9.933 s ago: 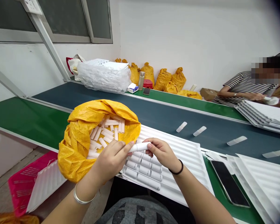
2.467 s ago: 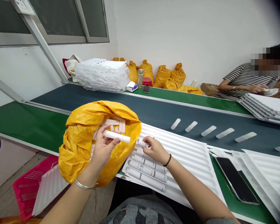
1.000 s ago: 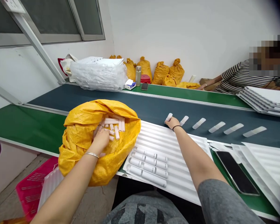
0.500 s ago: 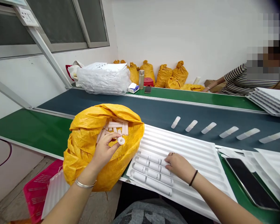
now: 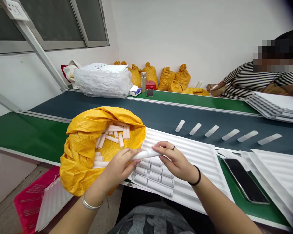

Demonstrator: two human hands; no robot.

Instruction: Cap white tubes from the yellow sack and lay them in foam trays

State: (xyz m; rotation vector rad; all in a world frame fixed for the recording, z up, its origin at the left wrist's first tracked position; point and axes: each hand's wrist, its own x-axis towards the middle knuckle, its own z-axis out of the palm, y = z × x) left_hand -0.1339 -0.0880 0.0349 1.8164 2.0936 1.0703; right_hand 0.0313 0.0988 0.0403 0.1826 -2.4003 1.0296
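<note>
Both my hands hold one white tube (image 5: pixel 146 154) between them, above the near end of a white ribbed tray (image 5: pixel 197 159). My left hand (image 5: pixel 120 165) pinches its left end and my right hand (image 5: pixel 174 159) grips its right end. Several white tubes (image 5: pixel 153 175) lie in the tray's grooves just under my hands. An open yellow sack (image 5: pixel 85 152) full of pinkish-white tubes (image 5: pixel 114 131) sits to the left, touching the tray.
Several white caps (image 5: pixel 211 130) lie in a row on the dark conveyor belt (image 5: pixel 112 107). A black phone (image 5: pixel 245 180) lies right of the tray, beside more ribbed trays (image 5: pixel 278 175). A person in a striped shirt (image 5: pixel 254 83) sits at the far right. Yellow sacks (image 5: pixel 171 79) line the back wall.
My left hand took a tube out of the sack and brought it over the tray. My right hand rose from the tray and took hold of the tube's other end.
</note>
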